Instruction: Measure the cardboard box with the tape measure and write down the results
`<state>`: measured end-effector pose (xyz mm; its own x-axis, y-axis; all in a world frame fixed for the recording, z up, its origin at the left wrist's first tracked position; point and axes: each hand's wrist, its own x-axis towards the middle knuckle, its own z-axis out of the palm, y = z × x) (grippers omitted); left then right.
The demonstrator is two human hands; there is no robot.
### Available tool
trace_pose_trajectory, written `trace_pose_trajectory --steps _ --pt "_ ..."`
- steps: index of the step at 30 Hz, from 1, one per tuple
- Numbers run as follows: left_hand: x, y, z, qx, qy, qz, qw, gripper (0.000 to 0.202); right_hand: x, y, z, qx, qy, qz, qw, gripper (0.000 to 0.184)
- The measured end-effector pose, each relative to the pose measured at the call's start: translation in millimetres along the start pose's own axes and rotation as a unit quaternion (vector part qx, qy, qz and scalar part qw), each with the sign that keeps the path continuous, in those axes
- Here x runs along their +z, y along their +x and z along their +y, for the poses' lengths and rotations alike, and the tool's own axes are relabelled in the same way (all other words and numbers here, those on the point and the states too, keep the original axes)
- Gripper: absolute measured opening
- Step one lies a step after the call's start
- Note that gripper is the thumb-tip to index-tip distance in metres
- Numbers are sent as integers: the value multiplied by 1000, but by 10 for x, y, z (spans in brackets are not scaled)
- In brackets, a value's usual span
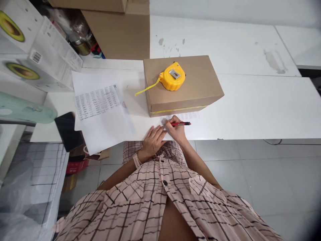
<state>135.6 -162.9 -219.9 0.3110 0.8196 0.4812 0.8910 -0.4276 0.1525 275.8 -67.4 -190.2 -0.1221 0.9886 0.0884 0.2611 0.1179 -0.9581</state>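
Paper (187, 116) beneath right hand (177, 131) and pen (181, 124) runs hidden under cardboard box (200, 83).

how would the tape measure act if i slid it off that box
The tape measure lies flat on the box, so it would probably slide, not roll. Its plastic case looks stiff and likely fairly heavy for its size. The pulled-out tape overhangs the box edge and would likely trail or flop.

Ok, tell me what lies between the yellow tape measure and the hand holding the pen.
Head view: the cardboard box under the tape measure, then printed paper before the right hand gripping the red pen.
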Motion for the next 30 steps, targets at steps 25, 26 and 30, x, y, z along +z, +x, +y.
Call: trace_pose_trajectory --steps 25,26,30 --pt "8 -17 -3 -12 -18 -20 1000 45 3 -9 -13 3 -10 11 1000 31" --pt "7 -17 -3 -15 -22 -29 999 45 3 -11 -14 5 -10 11 1000 31" --pt "3 -19 -7 -24 -32 -46 998 46 4 -16 -13 6 -9 11 1000 32"
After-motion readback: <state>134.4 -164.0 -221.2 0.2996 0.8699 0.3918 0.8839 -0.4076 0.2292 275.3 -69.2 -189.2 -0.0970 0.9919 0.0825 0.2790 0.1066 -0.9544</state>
